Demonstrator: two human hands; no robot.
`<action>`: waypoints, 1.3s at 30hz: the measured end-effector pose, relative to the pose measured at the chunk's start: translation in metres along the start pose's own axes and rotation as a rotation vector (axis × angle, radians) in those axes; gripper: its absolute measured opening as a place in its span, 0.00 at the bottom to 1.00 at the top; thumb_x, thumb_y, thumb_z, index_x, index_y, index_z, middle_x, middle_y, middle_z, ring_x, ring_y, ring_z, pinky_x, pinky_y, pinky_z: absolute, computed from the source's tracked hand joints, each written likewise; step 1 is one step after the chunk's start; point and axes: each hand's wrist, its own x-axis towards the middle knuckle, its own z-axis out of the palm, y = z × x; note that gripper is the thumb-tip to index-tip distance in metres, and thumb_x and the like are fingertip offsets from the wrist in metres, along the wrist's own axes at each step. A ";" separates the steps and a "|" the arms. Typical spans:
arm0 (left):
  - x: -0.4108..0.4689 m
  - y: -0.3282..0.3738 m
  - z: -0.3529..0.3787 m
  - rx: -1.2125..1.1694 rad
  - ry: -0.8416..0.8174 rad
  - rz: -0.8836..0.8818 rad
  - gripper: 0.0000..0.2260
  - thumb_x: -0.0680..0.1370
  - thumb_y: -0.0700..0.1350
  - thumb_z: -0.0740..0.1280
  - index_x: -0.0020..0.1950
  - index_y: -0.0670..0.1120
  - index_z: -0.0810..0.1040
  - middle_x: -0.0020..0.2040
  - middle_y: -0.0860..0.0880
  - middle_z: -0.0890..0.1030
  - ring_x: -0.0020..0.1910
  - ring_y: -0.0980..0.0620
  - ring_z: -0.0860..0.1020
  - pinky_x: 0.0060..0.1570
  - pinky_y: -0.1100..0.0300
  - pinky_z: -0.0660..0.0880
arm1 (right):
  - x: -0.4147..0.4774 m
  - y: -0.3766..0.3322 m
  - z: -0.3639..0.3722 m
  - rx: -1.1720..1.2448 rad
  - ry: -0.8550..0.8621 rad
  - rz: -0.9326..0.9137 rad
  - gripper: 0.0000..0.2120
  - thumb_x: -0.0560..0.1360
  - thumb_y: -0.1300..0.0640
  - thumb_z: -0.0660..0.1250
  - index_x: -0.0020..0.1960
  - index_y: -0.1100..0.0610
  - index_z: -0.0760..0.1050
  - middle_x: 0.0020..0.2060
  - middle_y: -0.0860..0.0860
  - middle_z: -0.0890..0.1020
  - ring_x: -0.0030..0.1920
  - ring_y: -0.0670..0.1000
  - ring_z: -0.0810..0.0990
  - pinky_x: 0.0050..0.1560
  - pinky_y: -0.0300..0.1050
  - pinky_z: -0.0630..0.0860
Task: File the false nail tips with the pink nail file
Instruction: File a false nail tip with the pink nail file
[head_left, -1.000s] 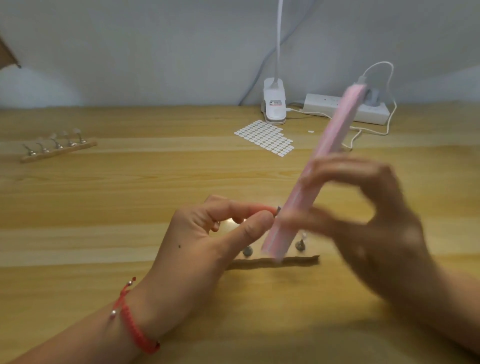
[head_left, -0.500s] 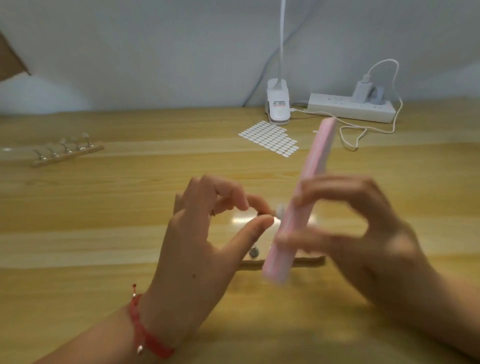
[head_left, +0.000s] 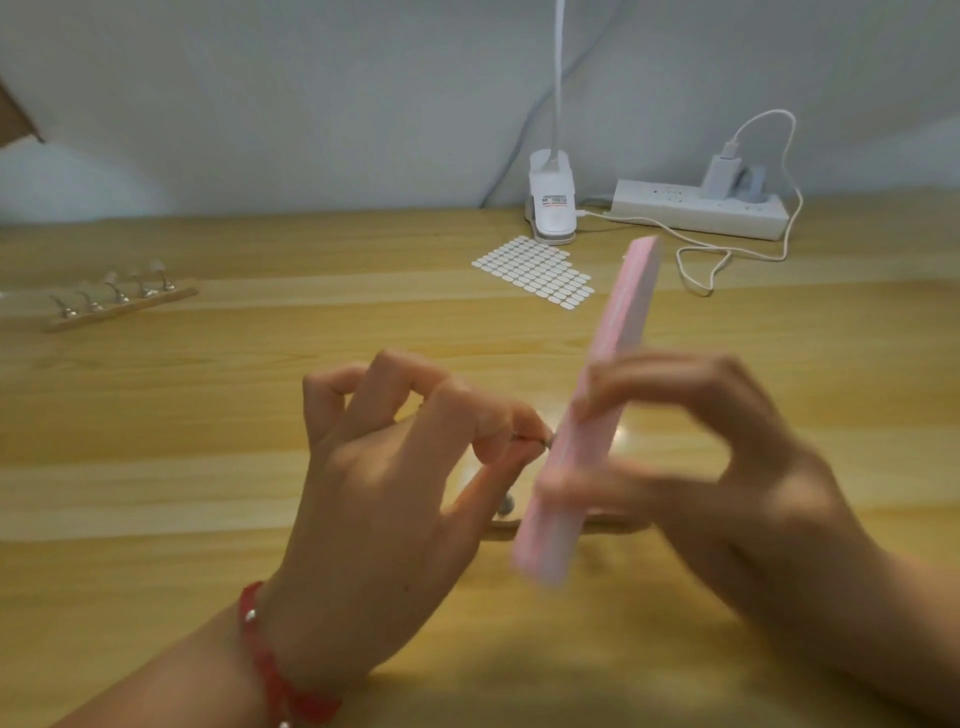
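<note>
- The pink nail file is held in the air over the bench, between the two hands; its long axis runs from a near, low end up to a far end that leans slightly right
- The right hand, blurred, grips the file's middle; fingers on the far face, thumb on the near one
- The left hand pinches a small metal stem between thumb and forefinger; its end meets the file's left edge; any nail tip there is too blurred to tell
- A wooden holder lies well to the left; a sticker sheet and a power strip lie behind

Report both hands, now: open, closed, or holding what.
Left hand: closed, thumb and forefinger pinching a small metal holder.
Right hand: closed, gripping the pink nail file; the hand is blurred.
</note>
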 end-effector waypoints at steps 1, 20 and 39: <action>-0.001 0.000 0.000 -0.002 -0.003 0.004 0.12 0.75 0.47 0.67 0.47 0.58 0.64 0.39 0.61 0.81 0.48 0.66 0.67 0.57 0.60 0.56 | -0.002 -0.004 0.002 0.001 -0.017 -0.043 0.11 0.80 0.61 0.65 0.57 0.48 0.82 0.56 0.50 0.76 0.62 0.53 0.75 0.67 0.50 0.70; 0.000 0.000 0.003 -0.048 -0.003 -0.038 0.17 0.76 0.48 0.67 0.45 0.60 0.57 0.46 0.69 0.76 0.49 0.68 0.66 0.55 0.61 0.57 | -0.002 0.003 -0.001 -0.114 0.042 0.022 0.19 0.77 0.67 0.65 0.59 0.46 0.79 0.55 0.56 0.80 0.57 0.58 0.78 0.46 0.56 0.78; -0.004 0.001 0.007 -0.138 -0.031 -0.043 0.19 0.76 0.48 0.65 0.49 0.65 0.55 0.40 0.57 0.81 0.48 0.66 0.67 0.51 0.59 0.59 | -0.006 -0.005 0.005 -0.005 0.041 -0.026 0.15 0.79 0.63 0.66 0.59 0.45 0.80 0.55 0.53 0.79 0.59 0.55 0.78 0.55 0.52 0.76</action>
